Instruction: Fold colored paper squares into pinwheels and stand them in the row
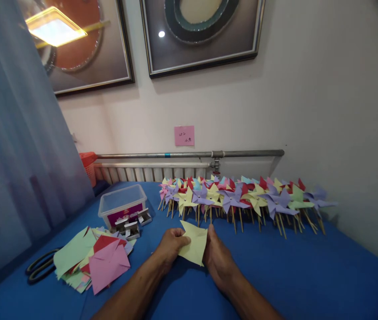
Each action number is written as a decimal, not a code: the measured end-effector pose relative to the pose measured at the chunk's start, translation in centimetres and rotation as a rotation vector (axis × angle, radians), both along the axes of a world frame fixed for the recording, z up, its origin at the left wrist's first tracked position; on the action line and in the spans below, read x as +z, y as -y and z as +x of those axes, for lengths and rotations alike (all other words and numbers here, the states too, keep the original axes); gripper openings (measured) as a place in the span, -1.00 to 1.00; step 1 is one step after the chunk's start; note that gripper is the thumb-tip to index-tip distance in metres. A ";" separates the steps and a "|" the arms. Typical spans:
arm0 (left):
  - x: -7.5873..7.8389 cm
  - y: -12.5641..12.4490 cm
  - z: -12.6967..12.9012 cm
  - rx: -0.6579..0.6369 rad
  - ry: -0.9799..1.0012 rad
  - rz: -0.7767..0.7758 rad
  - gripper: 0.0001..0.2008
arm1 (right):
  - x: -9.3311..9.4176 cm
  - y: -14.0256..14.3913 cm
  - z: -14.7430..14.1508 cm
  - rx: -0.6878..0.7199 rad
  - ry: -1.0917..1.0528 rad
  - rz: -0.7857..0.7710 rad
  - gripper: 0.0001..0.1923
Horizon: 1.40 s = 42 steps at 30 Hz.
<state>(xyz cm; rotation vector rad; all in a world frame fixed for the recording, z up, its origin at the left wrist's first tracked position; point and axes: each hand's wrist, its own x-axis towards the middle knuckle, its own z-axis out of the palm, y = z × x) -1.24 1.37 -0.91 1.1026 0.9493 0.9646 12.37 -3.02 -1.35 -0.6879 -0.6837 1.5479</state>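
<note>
Both my hands hold a yellow paper square (194, 243) just above the blue table (309, 271). My left hand (170, 245) pinches its left edge with the thumb on top. My right hand (218, 258) grips the right edge, fingers curled behind the sheet. The paper is tilted like a diamond, one corner pointing up. A long row of finished paper pinwheels (242, 198) on wooden sticks lies a short way beyond my hands, along the wall.
A pile of loose coloured paper squares (92, 260) lies to the left, scissors (40, 266) beside it. A clear plastic box (122, 205) and small metal clips (132, 224) sit behind the pile. A curtain (15, 155) hangs at left; a radiator pipe (189, 155) runs along the wall.
</note>
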 end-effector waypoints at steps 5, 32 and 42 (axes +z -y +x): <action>0.3 0.1 0.0 0.013 0.012 -0.022 -0.73 | -0.7 -0.3 -0.2 -0.134 0.111 0.028 -0.45; -0.9 -0.4 0.1 -0.031 -0.077 0.065 -0.71 | -1.3 -0.8 0.0 -0.235 0.200 -0.022 -0.47; -1.0 -0.5 0.0 -0.022 -0.155 0.140 -0.72 | -0.9 -0.6 0.5 -0.237 0.322 0.006 -0.58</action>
